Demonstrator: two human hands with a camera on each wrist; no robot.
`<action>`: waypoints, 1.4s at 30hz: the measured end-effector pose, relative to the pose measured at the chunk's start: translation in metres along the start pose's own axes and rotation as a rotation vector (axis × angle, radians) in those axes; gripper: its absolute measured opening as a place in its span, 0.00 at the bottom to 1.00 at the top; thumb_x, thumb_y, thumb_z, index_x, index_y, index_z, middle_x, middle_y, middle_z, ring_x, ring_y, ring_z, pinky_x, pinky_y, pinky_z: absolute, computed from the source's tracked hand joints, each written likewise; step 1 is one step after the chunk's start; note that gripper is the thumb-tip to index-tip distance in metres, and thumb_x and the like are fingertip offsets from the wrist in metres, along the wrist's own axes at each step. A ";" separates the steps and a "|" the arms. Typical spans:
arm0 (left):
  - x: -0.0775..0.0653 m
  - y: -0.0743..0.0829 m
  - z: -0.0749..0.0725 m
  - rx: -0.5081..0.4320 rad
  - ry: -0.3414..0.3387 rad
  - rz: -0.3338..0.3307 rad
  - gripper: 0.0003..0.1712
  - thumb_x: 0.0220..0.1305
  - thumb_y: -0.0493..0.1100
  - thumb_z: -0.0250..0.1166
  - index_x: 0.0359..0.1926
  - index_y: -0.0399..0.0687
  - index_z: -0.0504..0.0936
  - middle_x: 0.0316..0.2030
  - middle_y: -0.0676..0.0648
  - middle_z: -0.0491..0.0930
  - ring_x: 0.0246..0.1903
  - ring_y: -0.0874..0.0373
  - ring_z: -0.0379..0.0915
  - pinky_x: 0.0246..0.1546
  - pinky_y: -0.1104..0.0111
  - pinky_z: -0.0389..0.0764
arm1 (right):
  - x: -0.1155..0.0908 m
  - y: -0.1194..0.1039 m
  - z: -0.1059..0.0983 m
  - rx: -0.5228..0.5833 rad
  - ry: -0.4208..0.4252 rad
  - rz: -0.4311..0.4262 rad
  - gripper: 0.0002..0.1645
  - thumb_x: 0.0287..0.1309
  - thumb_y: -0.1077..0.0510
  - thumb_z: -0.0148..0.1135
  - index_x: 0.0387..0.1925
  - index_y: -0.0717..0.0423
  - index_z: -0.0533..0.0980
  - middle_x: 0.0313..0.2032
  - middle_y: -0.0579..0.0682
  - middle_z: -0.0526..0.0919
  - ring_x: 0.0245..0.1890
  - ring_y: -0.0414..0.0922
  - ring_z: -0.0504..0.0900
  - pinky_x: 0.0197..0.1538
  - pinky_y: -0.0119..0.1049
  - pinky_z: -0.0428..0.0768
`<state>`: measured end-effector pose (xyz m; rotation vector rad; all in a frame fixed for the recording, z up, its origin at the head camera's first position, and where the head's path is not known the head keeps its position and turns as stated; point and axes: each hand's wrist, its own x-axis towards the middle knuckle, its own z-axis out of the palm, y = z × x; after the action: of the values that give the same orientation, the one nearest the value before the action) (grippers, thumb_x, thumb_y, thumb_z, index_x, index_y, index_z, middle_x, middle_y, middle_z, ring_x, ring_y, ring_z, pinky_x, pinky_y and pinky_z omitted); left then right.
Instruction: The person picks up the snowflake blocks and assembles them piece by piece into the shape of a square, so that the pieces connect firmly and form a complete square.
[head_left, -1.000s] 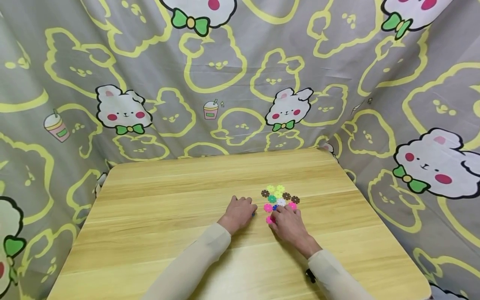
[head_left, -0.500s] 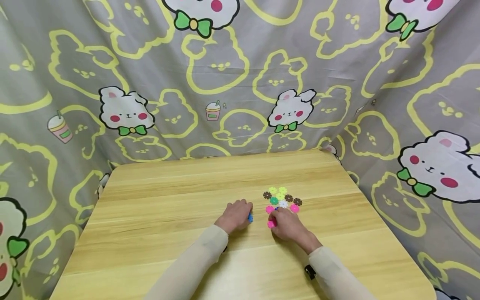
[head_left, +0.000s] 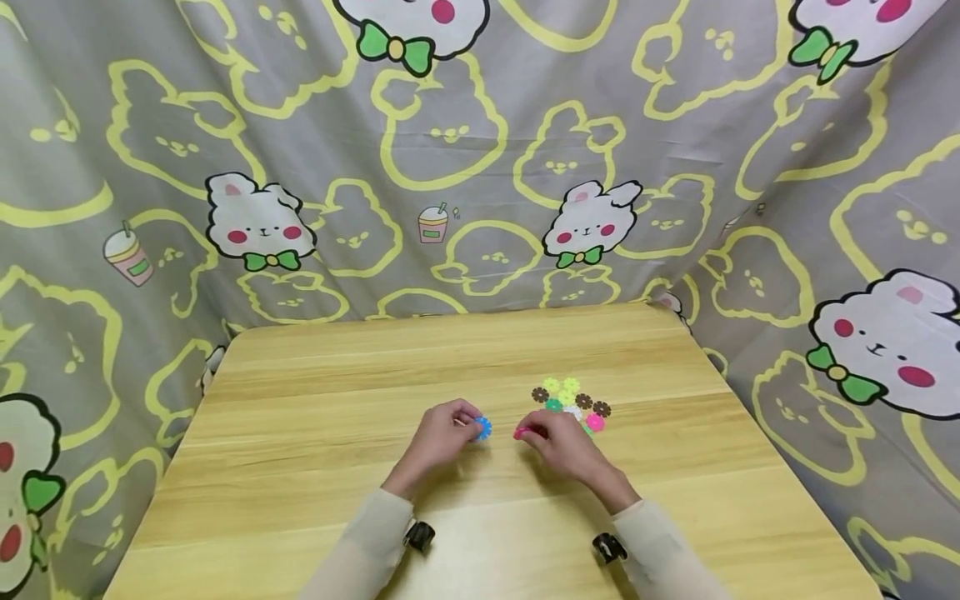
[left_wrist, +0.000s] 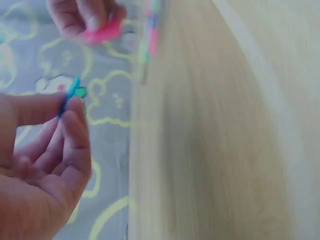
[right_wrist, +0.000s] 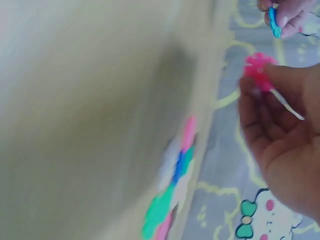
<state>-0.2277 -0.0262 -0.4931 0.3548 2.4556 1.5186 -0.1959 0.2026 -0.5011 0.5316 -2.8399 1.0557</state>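
My left hand (head_left: 435, 435) pinches a blue snowflake disc (head_left: 484, 428) between thumb and fingertips, seen edge-on in the left wrist view (left_wrist: 70, 97). Across a small gap, my right hand (head_left: 564, 443) holds a pink snowflake disc (right_wrist: 258, 71) between thumb and forefinger. Both discs are raised over the wooden table (head_left: 337, 400), the hands facing one another. Just beyond the right hand lies a loose group of snowflake discs: yellow (head_left: 570, 386), brown (head_left: 602, 409), green (head_left: 553, 405), white and pink (head_left: 596, 422). The right hand covers part of this group.
Patterned grey curtains (head_left: 480, 200) hang close around the table's far and side edges. A dark wrist camera (head_left: 420, 536) sits at the left cuff, another dark camera (head_left: 609, 547) at the right. In both wrist views the table is blurred.
The right hand has lifted the pink disc from the table beside the group and moved slightly left. The left hand has shifted left and turned, bringing the blue disc into plain sight.
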 end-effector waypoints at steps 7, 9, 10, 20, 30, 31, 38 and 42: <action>-0.027 0.013 -0.016 -0.498 0.109 -0.123 0.12 0.60 0.37 0.67 0.43 0.35 0.79 0.32 0.45 0.81 0.29 0.58 0.80 0.36 0.65 0.84 | 0.007 -0.040 -0.002 0.161 0.224 -0.225 0.04 0.60 0.56 0.65 0.35 0.42 0.83 0.34 0.36 0.84 0.32 0.32 0.80 0.36 0.27 0.80; -0.033 0.017 -0.020 -0.571 0.111 -0.134 0.12 0.60 0.36 0.67 0.43 0.34 0.79 0.31 0.46 0.81 0.29 0.58 0.80 0.34 0.68 0.83 | 0.008 -0.048 -0.002 0.190 0.242 -0.259 0.04 0.60 0.56 0.65 0.36 0.44 0.83 0.34 0.37 0.84 0.33 0.32 0.81 0.36 0.28 0.81; -0.035 0.018 -0.021 -0.593 0.112 -0.135 0.12 0.60 0.36 0.67 0.43 0.33 0.78 0.30 0.47 0.81 0.28 0.58 0.79 0.33 0.70 0.82 | 0.009 -0.051 -0.002 0.204 0.247 -0.270 0.04 0.60 0.56 0.65 0.36 0.44 0.83 0.34 0.37 0.85 0.33 0.33 0.81 0.36 0.28 0.81; -0.046 0.026 -0.025 -0.647 0.122 -0.144 0.11 0.61 0.34 0.64 0.43 0.31 0.79 0.27 0.49 0.81 0.26 0.61 0.77 0.29 0.74 0.80 | 0.011 -0.062 0.002 0.226 0.234 -0.356 0.04 0.61 0.57 0.64 0.37 0.46 0.83 0.34 0.42 0.84 0.31 0.35 0.81 0.34 0.27 0.80; -0.049 0.024 -0.026 -0.614 0.137 -0.150 0.11 0.60 0.34 0.65 0.43 0.32 0.81 0.28 0.49 0.82 0.26 0.60 0.78 0.30 0.73 0.80 | 0.011 -0.067 0.005 0.125 0.239 -0.403 0.04 0.60 0.57 0.66 0.37 0.48 0.84 0.34 0.41 0.83 0.32 0.34 0.80 0.34 0.26 0.78; -0.049 0.024 -0.027 -0.609 0.141 -0.148 0.11 0.60 0.34 0.66 0.43 0.32 0.81 0.28 0.49 0.82 0.26 0.60 0.78 0.30 0.73 0.80 | 0.011 -0.067 0.005 0.115 0.241 -0.406 0.04 0.59 0.58 0.66 0.37 0.48 0.84 0.34 0.41 0.83 0.32 0.34 0.80 0.34 0.27 0.78; -0.050 0.022 -0.028 -0.603 0.155 -0.141 0.11 0.59 0.34 0.66 0.42 0.32 0.82 0.28 0.48 0.82 0.26 0.60 0.77 0.30 0.73 0.80 | 0.012 -0.070 0.007 0.048 0.261 -0.422 0.05 0.56 0.60 0.69 0.36 0.50 0.86 0.33 0.41 0.82 0.30 0.33 0.78 0.31 0.23 0.76; -0.052 0.022 -0.027 -0.567 0.172 -0.131 0.10 0.59 0.34 0.67 0.42 0.32 0.82 0.29 0.47 0.83 0.27 0.59 0.77 0.30 0.73 0.80 | 0.012 -0.072 0.009 0.053 0.265 -0.422 0.06 0.54 0.62 0.70 0.35 0.51 0.86 0.32 0.42 0.82 0.29 0.33 0.79 0.30 0.27 0.78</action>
<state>-0.1857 -0.0566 -0.4579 -0.0435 1.9808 2.1541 -0.1818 0.1425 -0.4614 0.8737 -2.3355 1.0300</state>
